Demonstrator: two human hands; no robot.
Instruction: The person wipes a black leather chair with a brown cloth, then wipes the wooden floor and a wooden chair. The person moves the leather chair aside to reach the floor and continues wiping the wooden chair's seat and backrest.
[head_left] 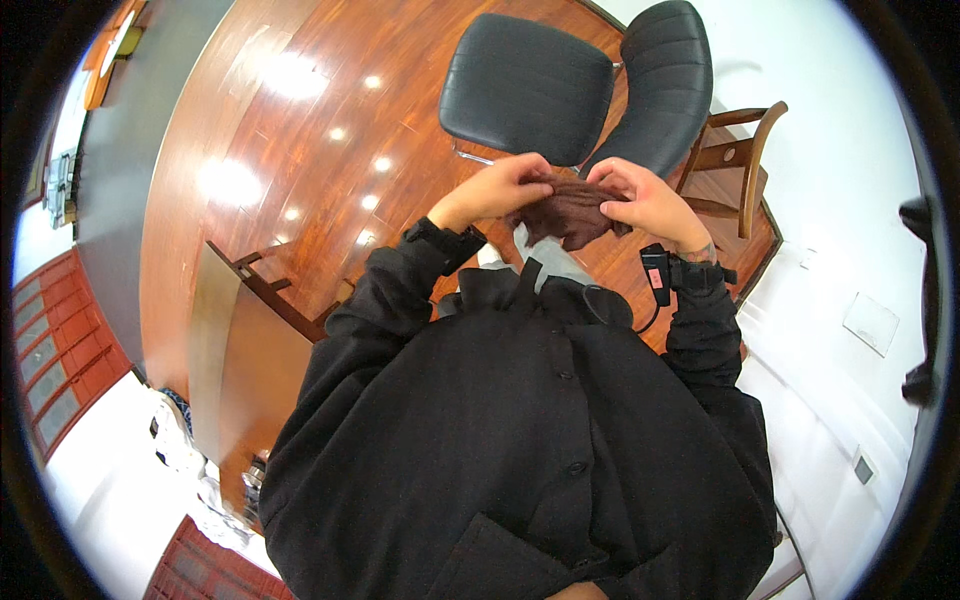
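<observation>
A dark brown piece of soft, gathered cloth (pixel 572 218) hangs between my two hands, in front of my body. My left hand (pixel 498 190) pinches its left upper edge between thumb and fingers. On the other side, my right hand (pixel 648 203) grips the right upper edge, thumb toward me. The cloth is bunched along the top and droops below; what kind of article it is cannot be made out. Both wrists carry black straps, and a small black device (pixel 656 275) with a cable sits at the right one.
Beyond my hands stands a black padded chair (pixel 528 88) on the glossy wooden floor (pixel 330 150). A brown wooden chair (pixel 742 165) is against the white wall (pixel 830 130) at the right. To my left is a wooden table (pixel 255 370) with small items near its edge.
</observation>
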